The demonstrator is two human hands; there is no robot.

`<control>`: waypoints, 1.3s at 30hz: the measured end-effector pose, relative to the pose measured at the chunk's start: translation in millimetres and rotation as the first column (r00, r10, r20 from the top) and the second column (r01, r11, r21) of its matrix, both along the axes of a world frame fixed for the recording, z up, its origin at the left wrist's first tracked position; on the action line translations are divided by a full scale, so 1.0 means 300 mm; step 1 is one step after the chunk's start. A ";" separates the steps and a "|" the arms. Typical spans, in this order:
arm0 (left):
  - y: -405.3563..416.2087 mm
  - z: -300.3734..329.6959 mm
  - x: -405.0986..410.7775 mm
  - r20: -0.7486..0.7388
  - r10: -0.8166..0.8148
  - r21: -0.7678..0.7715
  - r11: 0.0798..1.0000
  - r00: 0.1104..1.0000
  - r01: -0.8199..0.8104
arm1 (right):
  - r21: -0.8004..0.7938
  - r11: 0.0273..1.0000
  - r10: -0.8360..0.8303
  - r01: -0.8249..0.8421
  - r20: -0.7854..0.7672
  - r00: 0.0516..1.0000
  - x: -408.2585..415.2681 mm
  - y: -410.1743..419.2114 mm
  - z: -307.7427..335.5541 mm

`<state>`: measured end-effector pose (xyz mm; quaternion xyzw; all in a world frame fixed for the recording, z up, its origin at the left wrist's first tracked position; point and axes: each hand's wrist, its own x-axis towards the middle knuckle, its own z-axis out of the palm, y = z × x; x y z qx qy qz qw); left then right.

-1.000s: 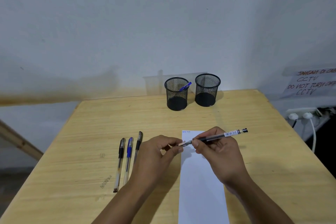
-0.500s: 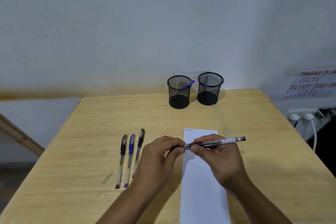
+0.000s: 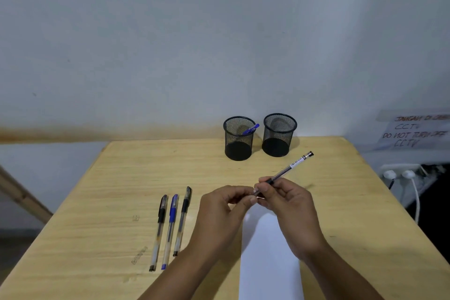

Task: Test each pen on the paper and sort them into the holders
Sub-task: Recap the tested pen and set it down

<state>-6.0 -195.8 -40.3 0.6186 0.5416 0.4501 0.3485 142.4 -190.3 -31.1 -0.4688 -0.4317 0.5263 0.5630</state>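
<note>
I see two black mesh holders near the desk's far edge, just right of centre. Left holder [image 3: 238, 139] has one blue pen [image 3: 250, 129] leaning inside, cap end poking over the rim toward the right. Right holder [image 3: 279, 135] stands just beside it, not touching; I see nothing in it through the mesh.

Hands meet above the top end of the white paper [image 3: 270, 258], which runs from mid-desk to the near edge. My right hand [image 3: 289, 207] grips a clear-barrel black pen [image 3: 289, 168] w/ thumb and forefinger pinching near the tip end; other fingers curled under. The pen slants up and away toward the far right corner, barcode sticker near its back end. Left hand [image 3: 219, 212] has fingers curled, thumb and forefinger pinching at the pen's tip end; can't tell whether it's the cap or the tip itself, too blurred. Both forearms come in from the near edge.

Left of the paper, three capped pens [image 3: 170, 229] lie side by side, approx parallel, toward the near-left part of the desk [image 3: 121, 178]: black, blue, black.
</note>
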 end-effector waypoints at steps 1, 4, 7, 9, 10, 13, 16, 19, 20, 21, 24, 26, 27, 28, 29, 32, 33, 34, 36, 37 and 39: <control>0.022 -0.001 0.001 -0.006 0.006 -0.010 1.000 1.000 -0.006 | -0.002 1.000 -0.013 0.013 -0.011 1.000 0.004 0.018 0.006; 0.111 -0.016 -0.010 -0.037 0.060 -0.062 0.996 0.998 -0.062 | 0.004 0.999 -0.042 0.042 0.033 0.999 0.026 0.080 0.031; 0.217 -0.054 -0.023 -0.058 0.132 -0.113 0.984 0.989 -0.138 | 0.015 0.998 -0.068 0.066 0.203 0.977 0.063 0.154 0.051; 0.281 -0.079 -0.026 -0.072 0.193 -0.142 0.969 0.979 -0.202 | 0.030 0.995 -0.098 0.094 0.365 0.926 0.097 0.206 0.062; 0.311 -0.090 -0.027 -0.085 0.207 -0.147 0.965 0.975 -0.218 | 0.041 0.993 -0.118 0.112 0.435 0.892 0.113 0.230 0.072; 0.383 -0.092 -0.020 -0.159 0.177 -0.136 0.970 0.971 -0.200 | 0.090 0.988 -0.156 0.127 0.590 0.792 0.155 0.283 0.123; 0.444 -0.099 -0.008 -0.209 0.167 -0.122 0.973 0.964 -0.195 | 0.163 0.982 -0.182 0.091 0.715 0.675 0.174 0.327 0.172; 0.483 -0.124 0.007 -0.254 0.201 -0.089 0.969 0.946 -0.229 | 0.200 0.979 -0.181 0.030 0.801 0.571 0.173 0.372 0.198; 0.491 -0.133 0.012 -0.276 0.217 -0.077 0.966 0.936 -0.247 | 0.211 0.978 -0.184 0.011 0.826 0.533 0.169 0.388 0.206; 0.493 -0.137 0.017 -0.302 0.236 -0.060 0.962 0.924 -0.266 | 0.220 0.976 -0.188 -0.006 0.848 0.495 0.162 0.403 0.215; 0.495 -0.147 0.026 -0.323 0.280 -0.027 0.952 0.904 -0.304 | 0.220 0.974 -0.180 -0.055 0.898 0.401 0.127 0.437 0.240; 0.502 -0.159 0.022 -0.309 0.286 -0.008 0.953 0.907 -0.303 | 0.207 0.974 -0.163 -0.090 0.922 0.351 0.101 0.456 0.248; 0.505 -0.164 0.018 -0.309 0.286 0.006 0.954 0.907 -0.299 | 0.205 0.973 -0.157 -0.106 0.926 0.342 0.089 0.465 0.250; 0.507 -0.166 0.016 -0.314 0.291 0.022 0.954 0.904 -0.300 | 0.205 0.971 -0.154 -0.121 0.927 0.342 0.080 0.474 0.249; 0.509 -0.170 0.013 -0.321 0.298 0.035 0.952 0.899 -0.303 | 0.207 0.969 -0.150 -0.134 0.927 0.343 0.073 0.486 0.249; 0.509 -0.170 0.014 -0.337 0.301 0.053 0.952 0.892 -0.302 | 0.199 0.968 -0.139 -0.153 0.934 0.330 0.050 0.516 0.248; 0.510 -0.172 0.013 -0.341 0.300 0.059 0.953 0.891 -0.298 | 0.193 0.969 -0.134 -0.156 0.937 0.323 0.041 0.524 0.249; 0.509 -0.167 0.013 -0.344 0.302 0.062 0.952 0.889 -0.299 | 0.189 0.969 -0.132 -0.157 0.939 0.317 0.033 0.532 0.248; 0.507 -0.166 0.014 -0.350 0.310 0.063 0.949 0.884 -0.308 | 0.182 0.970 -0.125 -0.159 0.941 0.315 0.020 0.538 0.248; 0.506 -0.167 0.016 -0.352 0.308 0.061 0.950 0.884 -0.307 | 0.179 0.971 -0.121 -0.160 0.940 0.320 0.016 0.539 0.246; 0.500 -0.158 0.018 -0.353 0.297 0.056 0.953 0.887 -0.297 | 0.176 0.971 -0.114 -0.160 0.934 0.337 0.013 0.536 0.245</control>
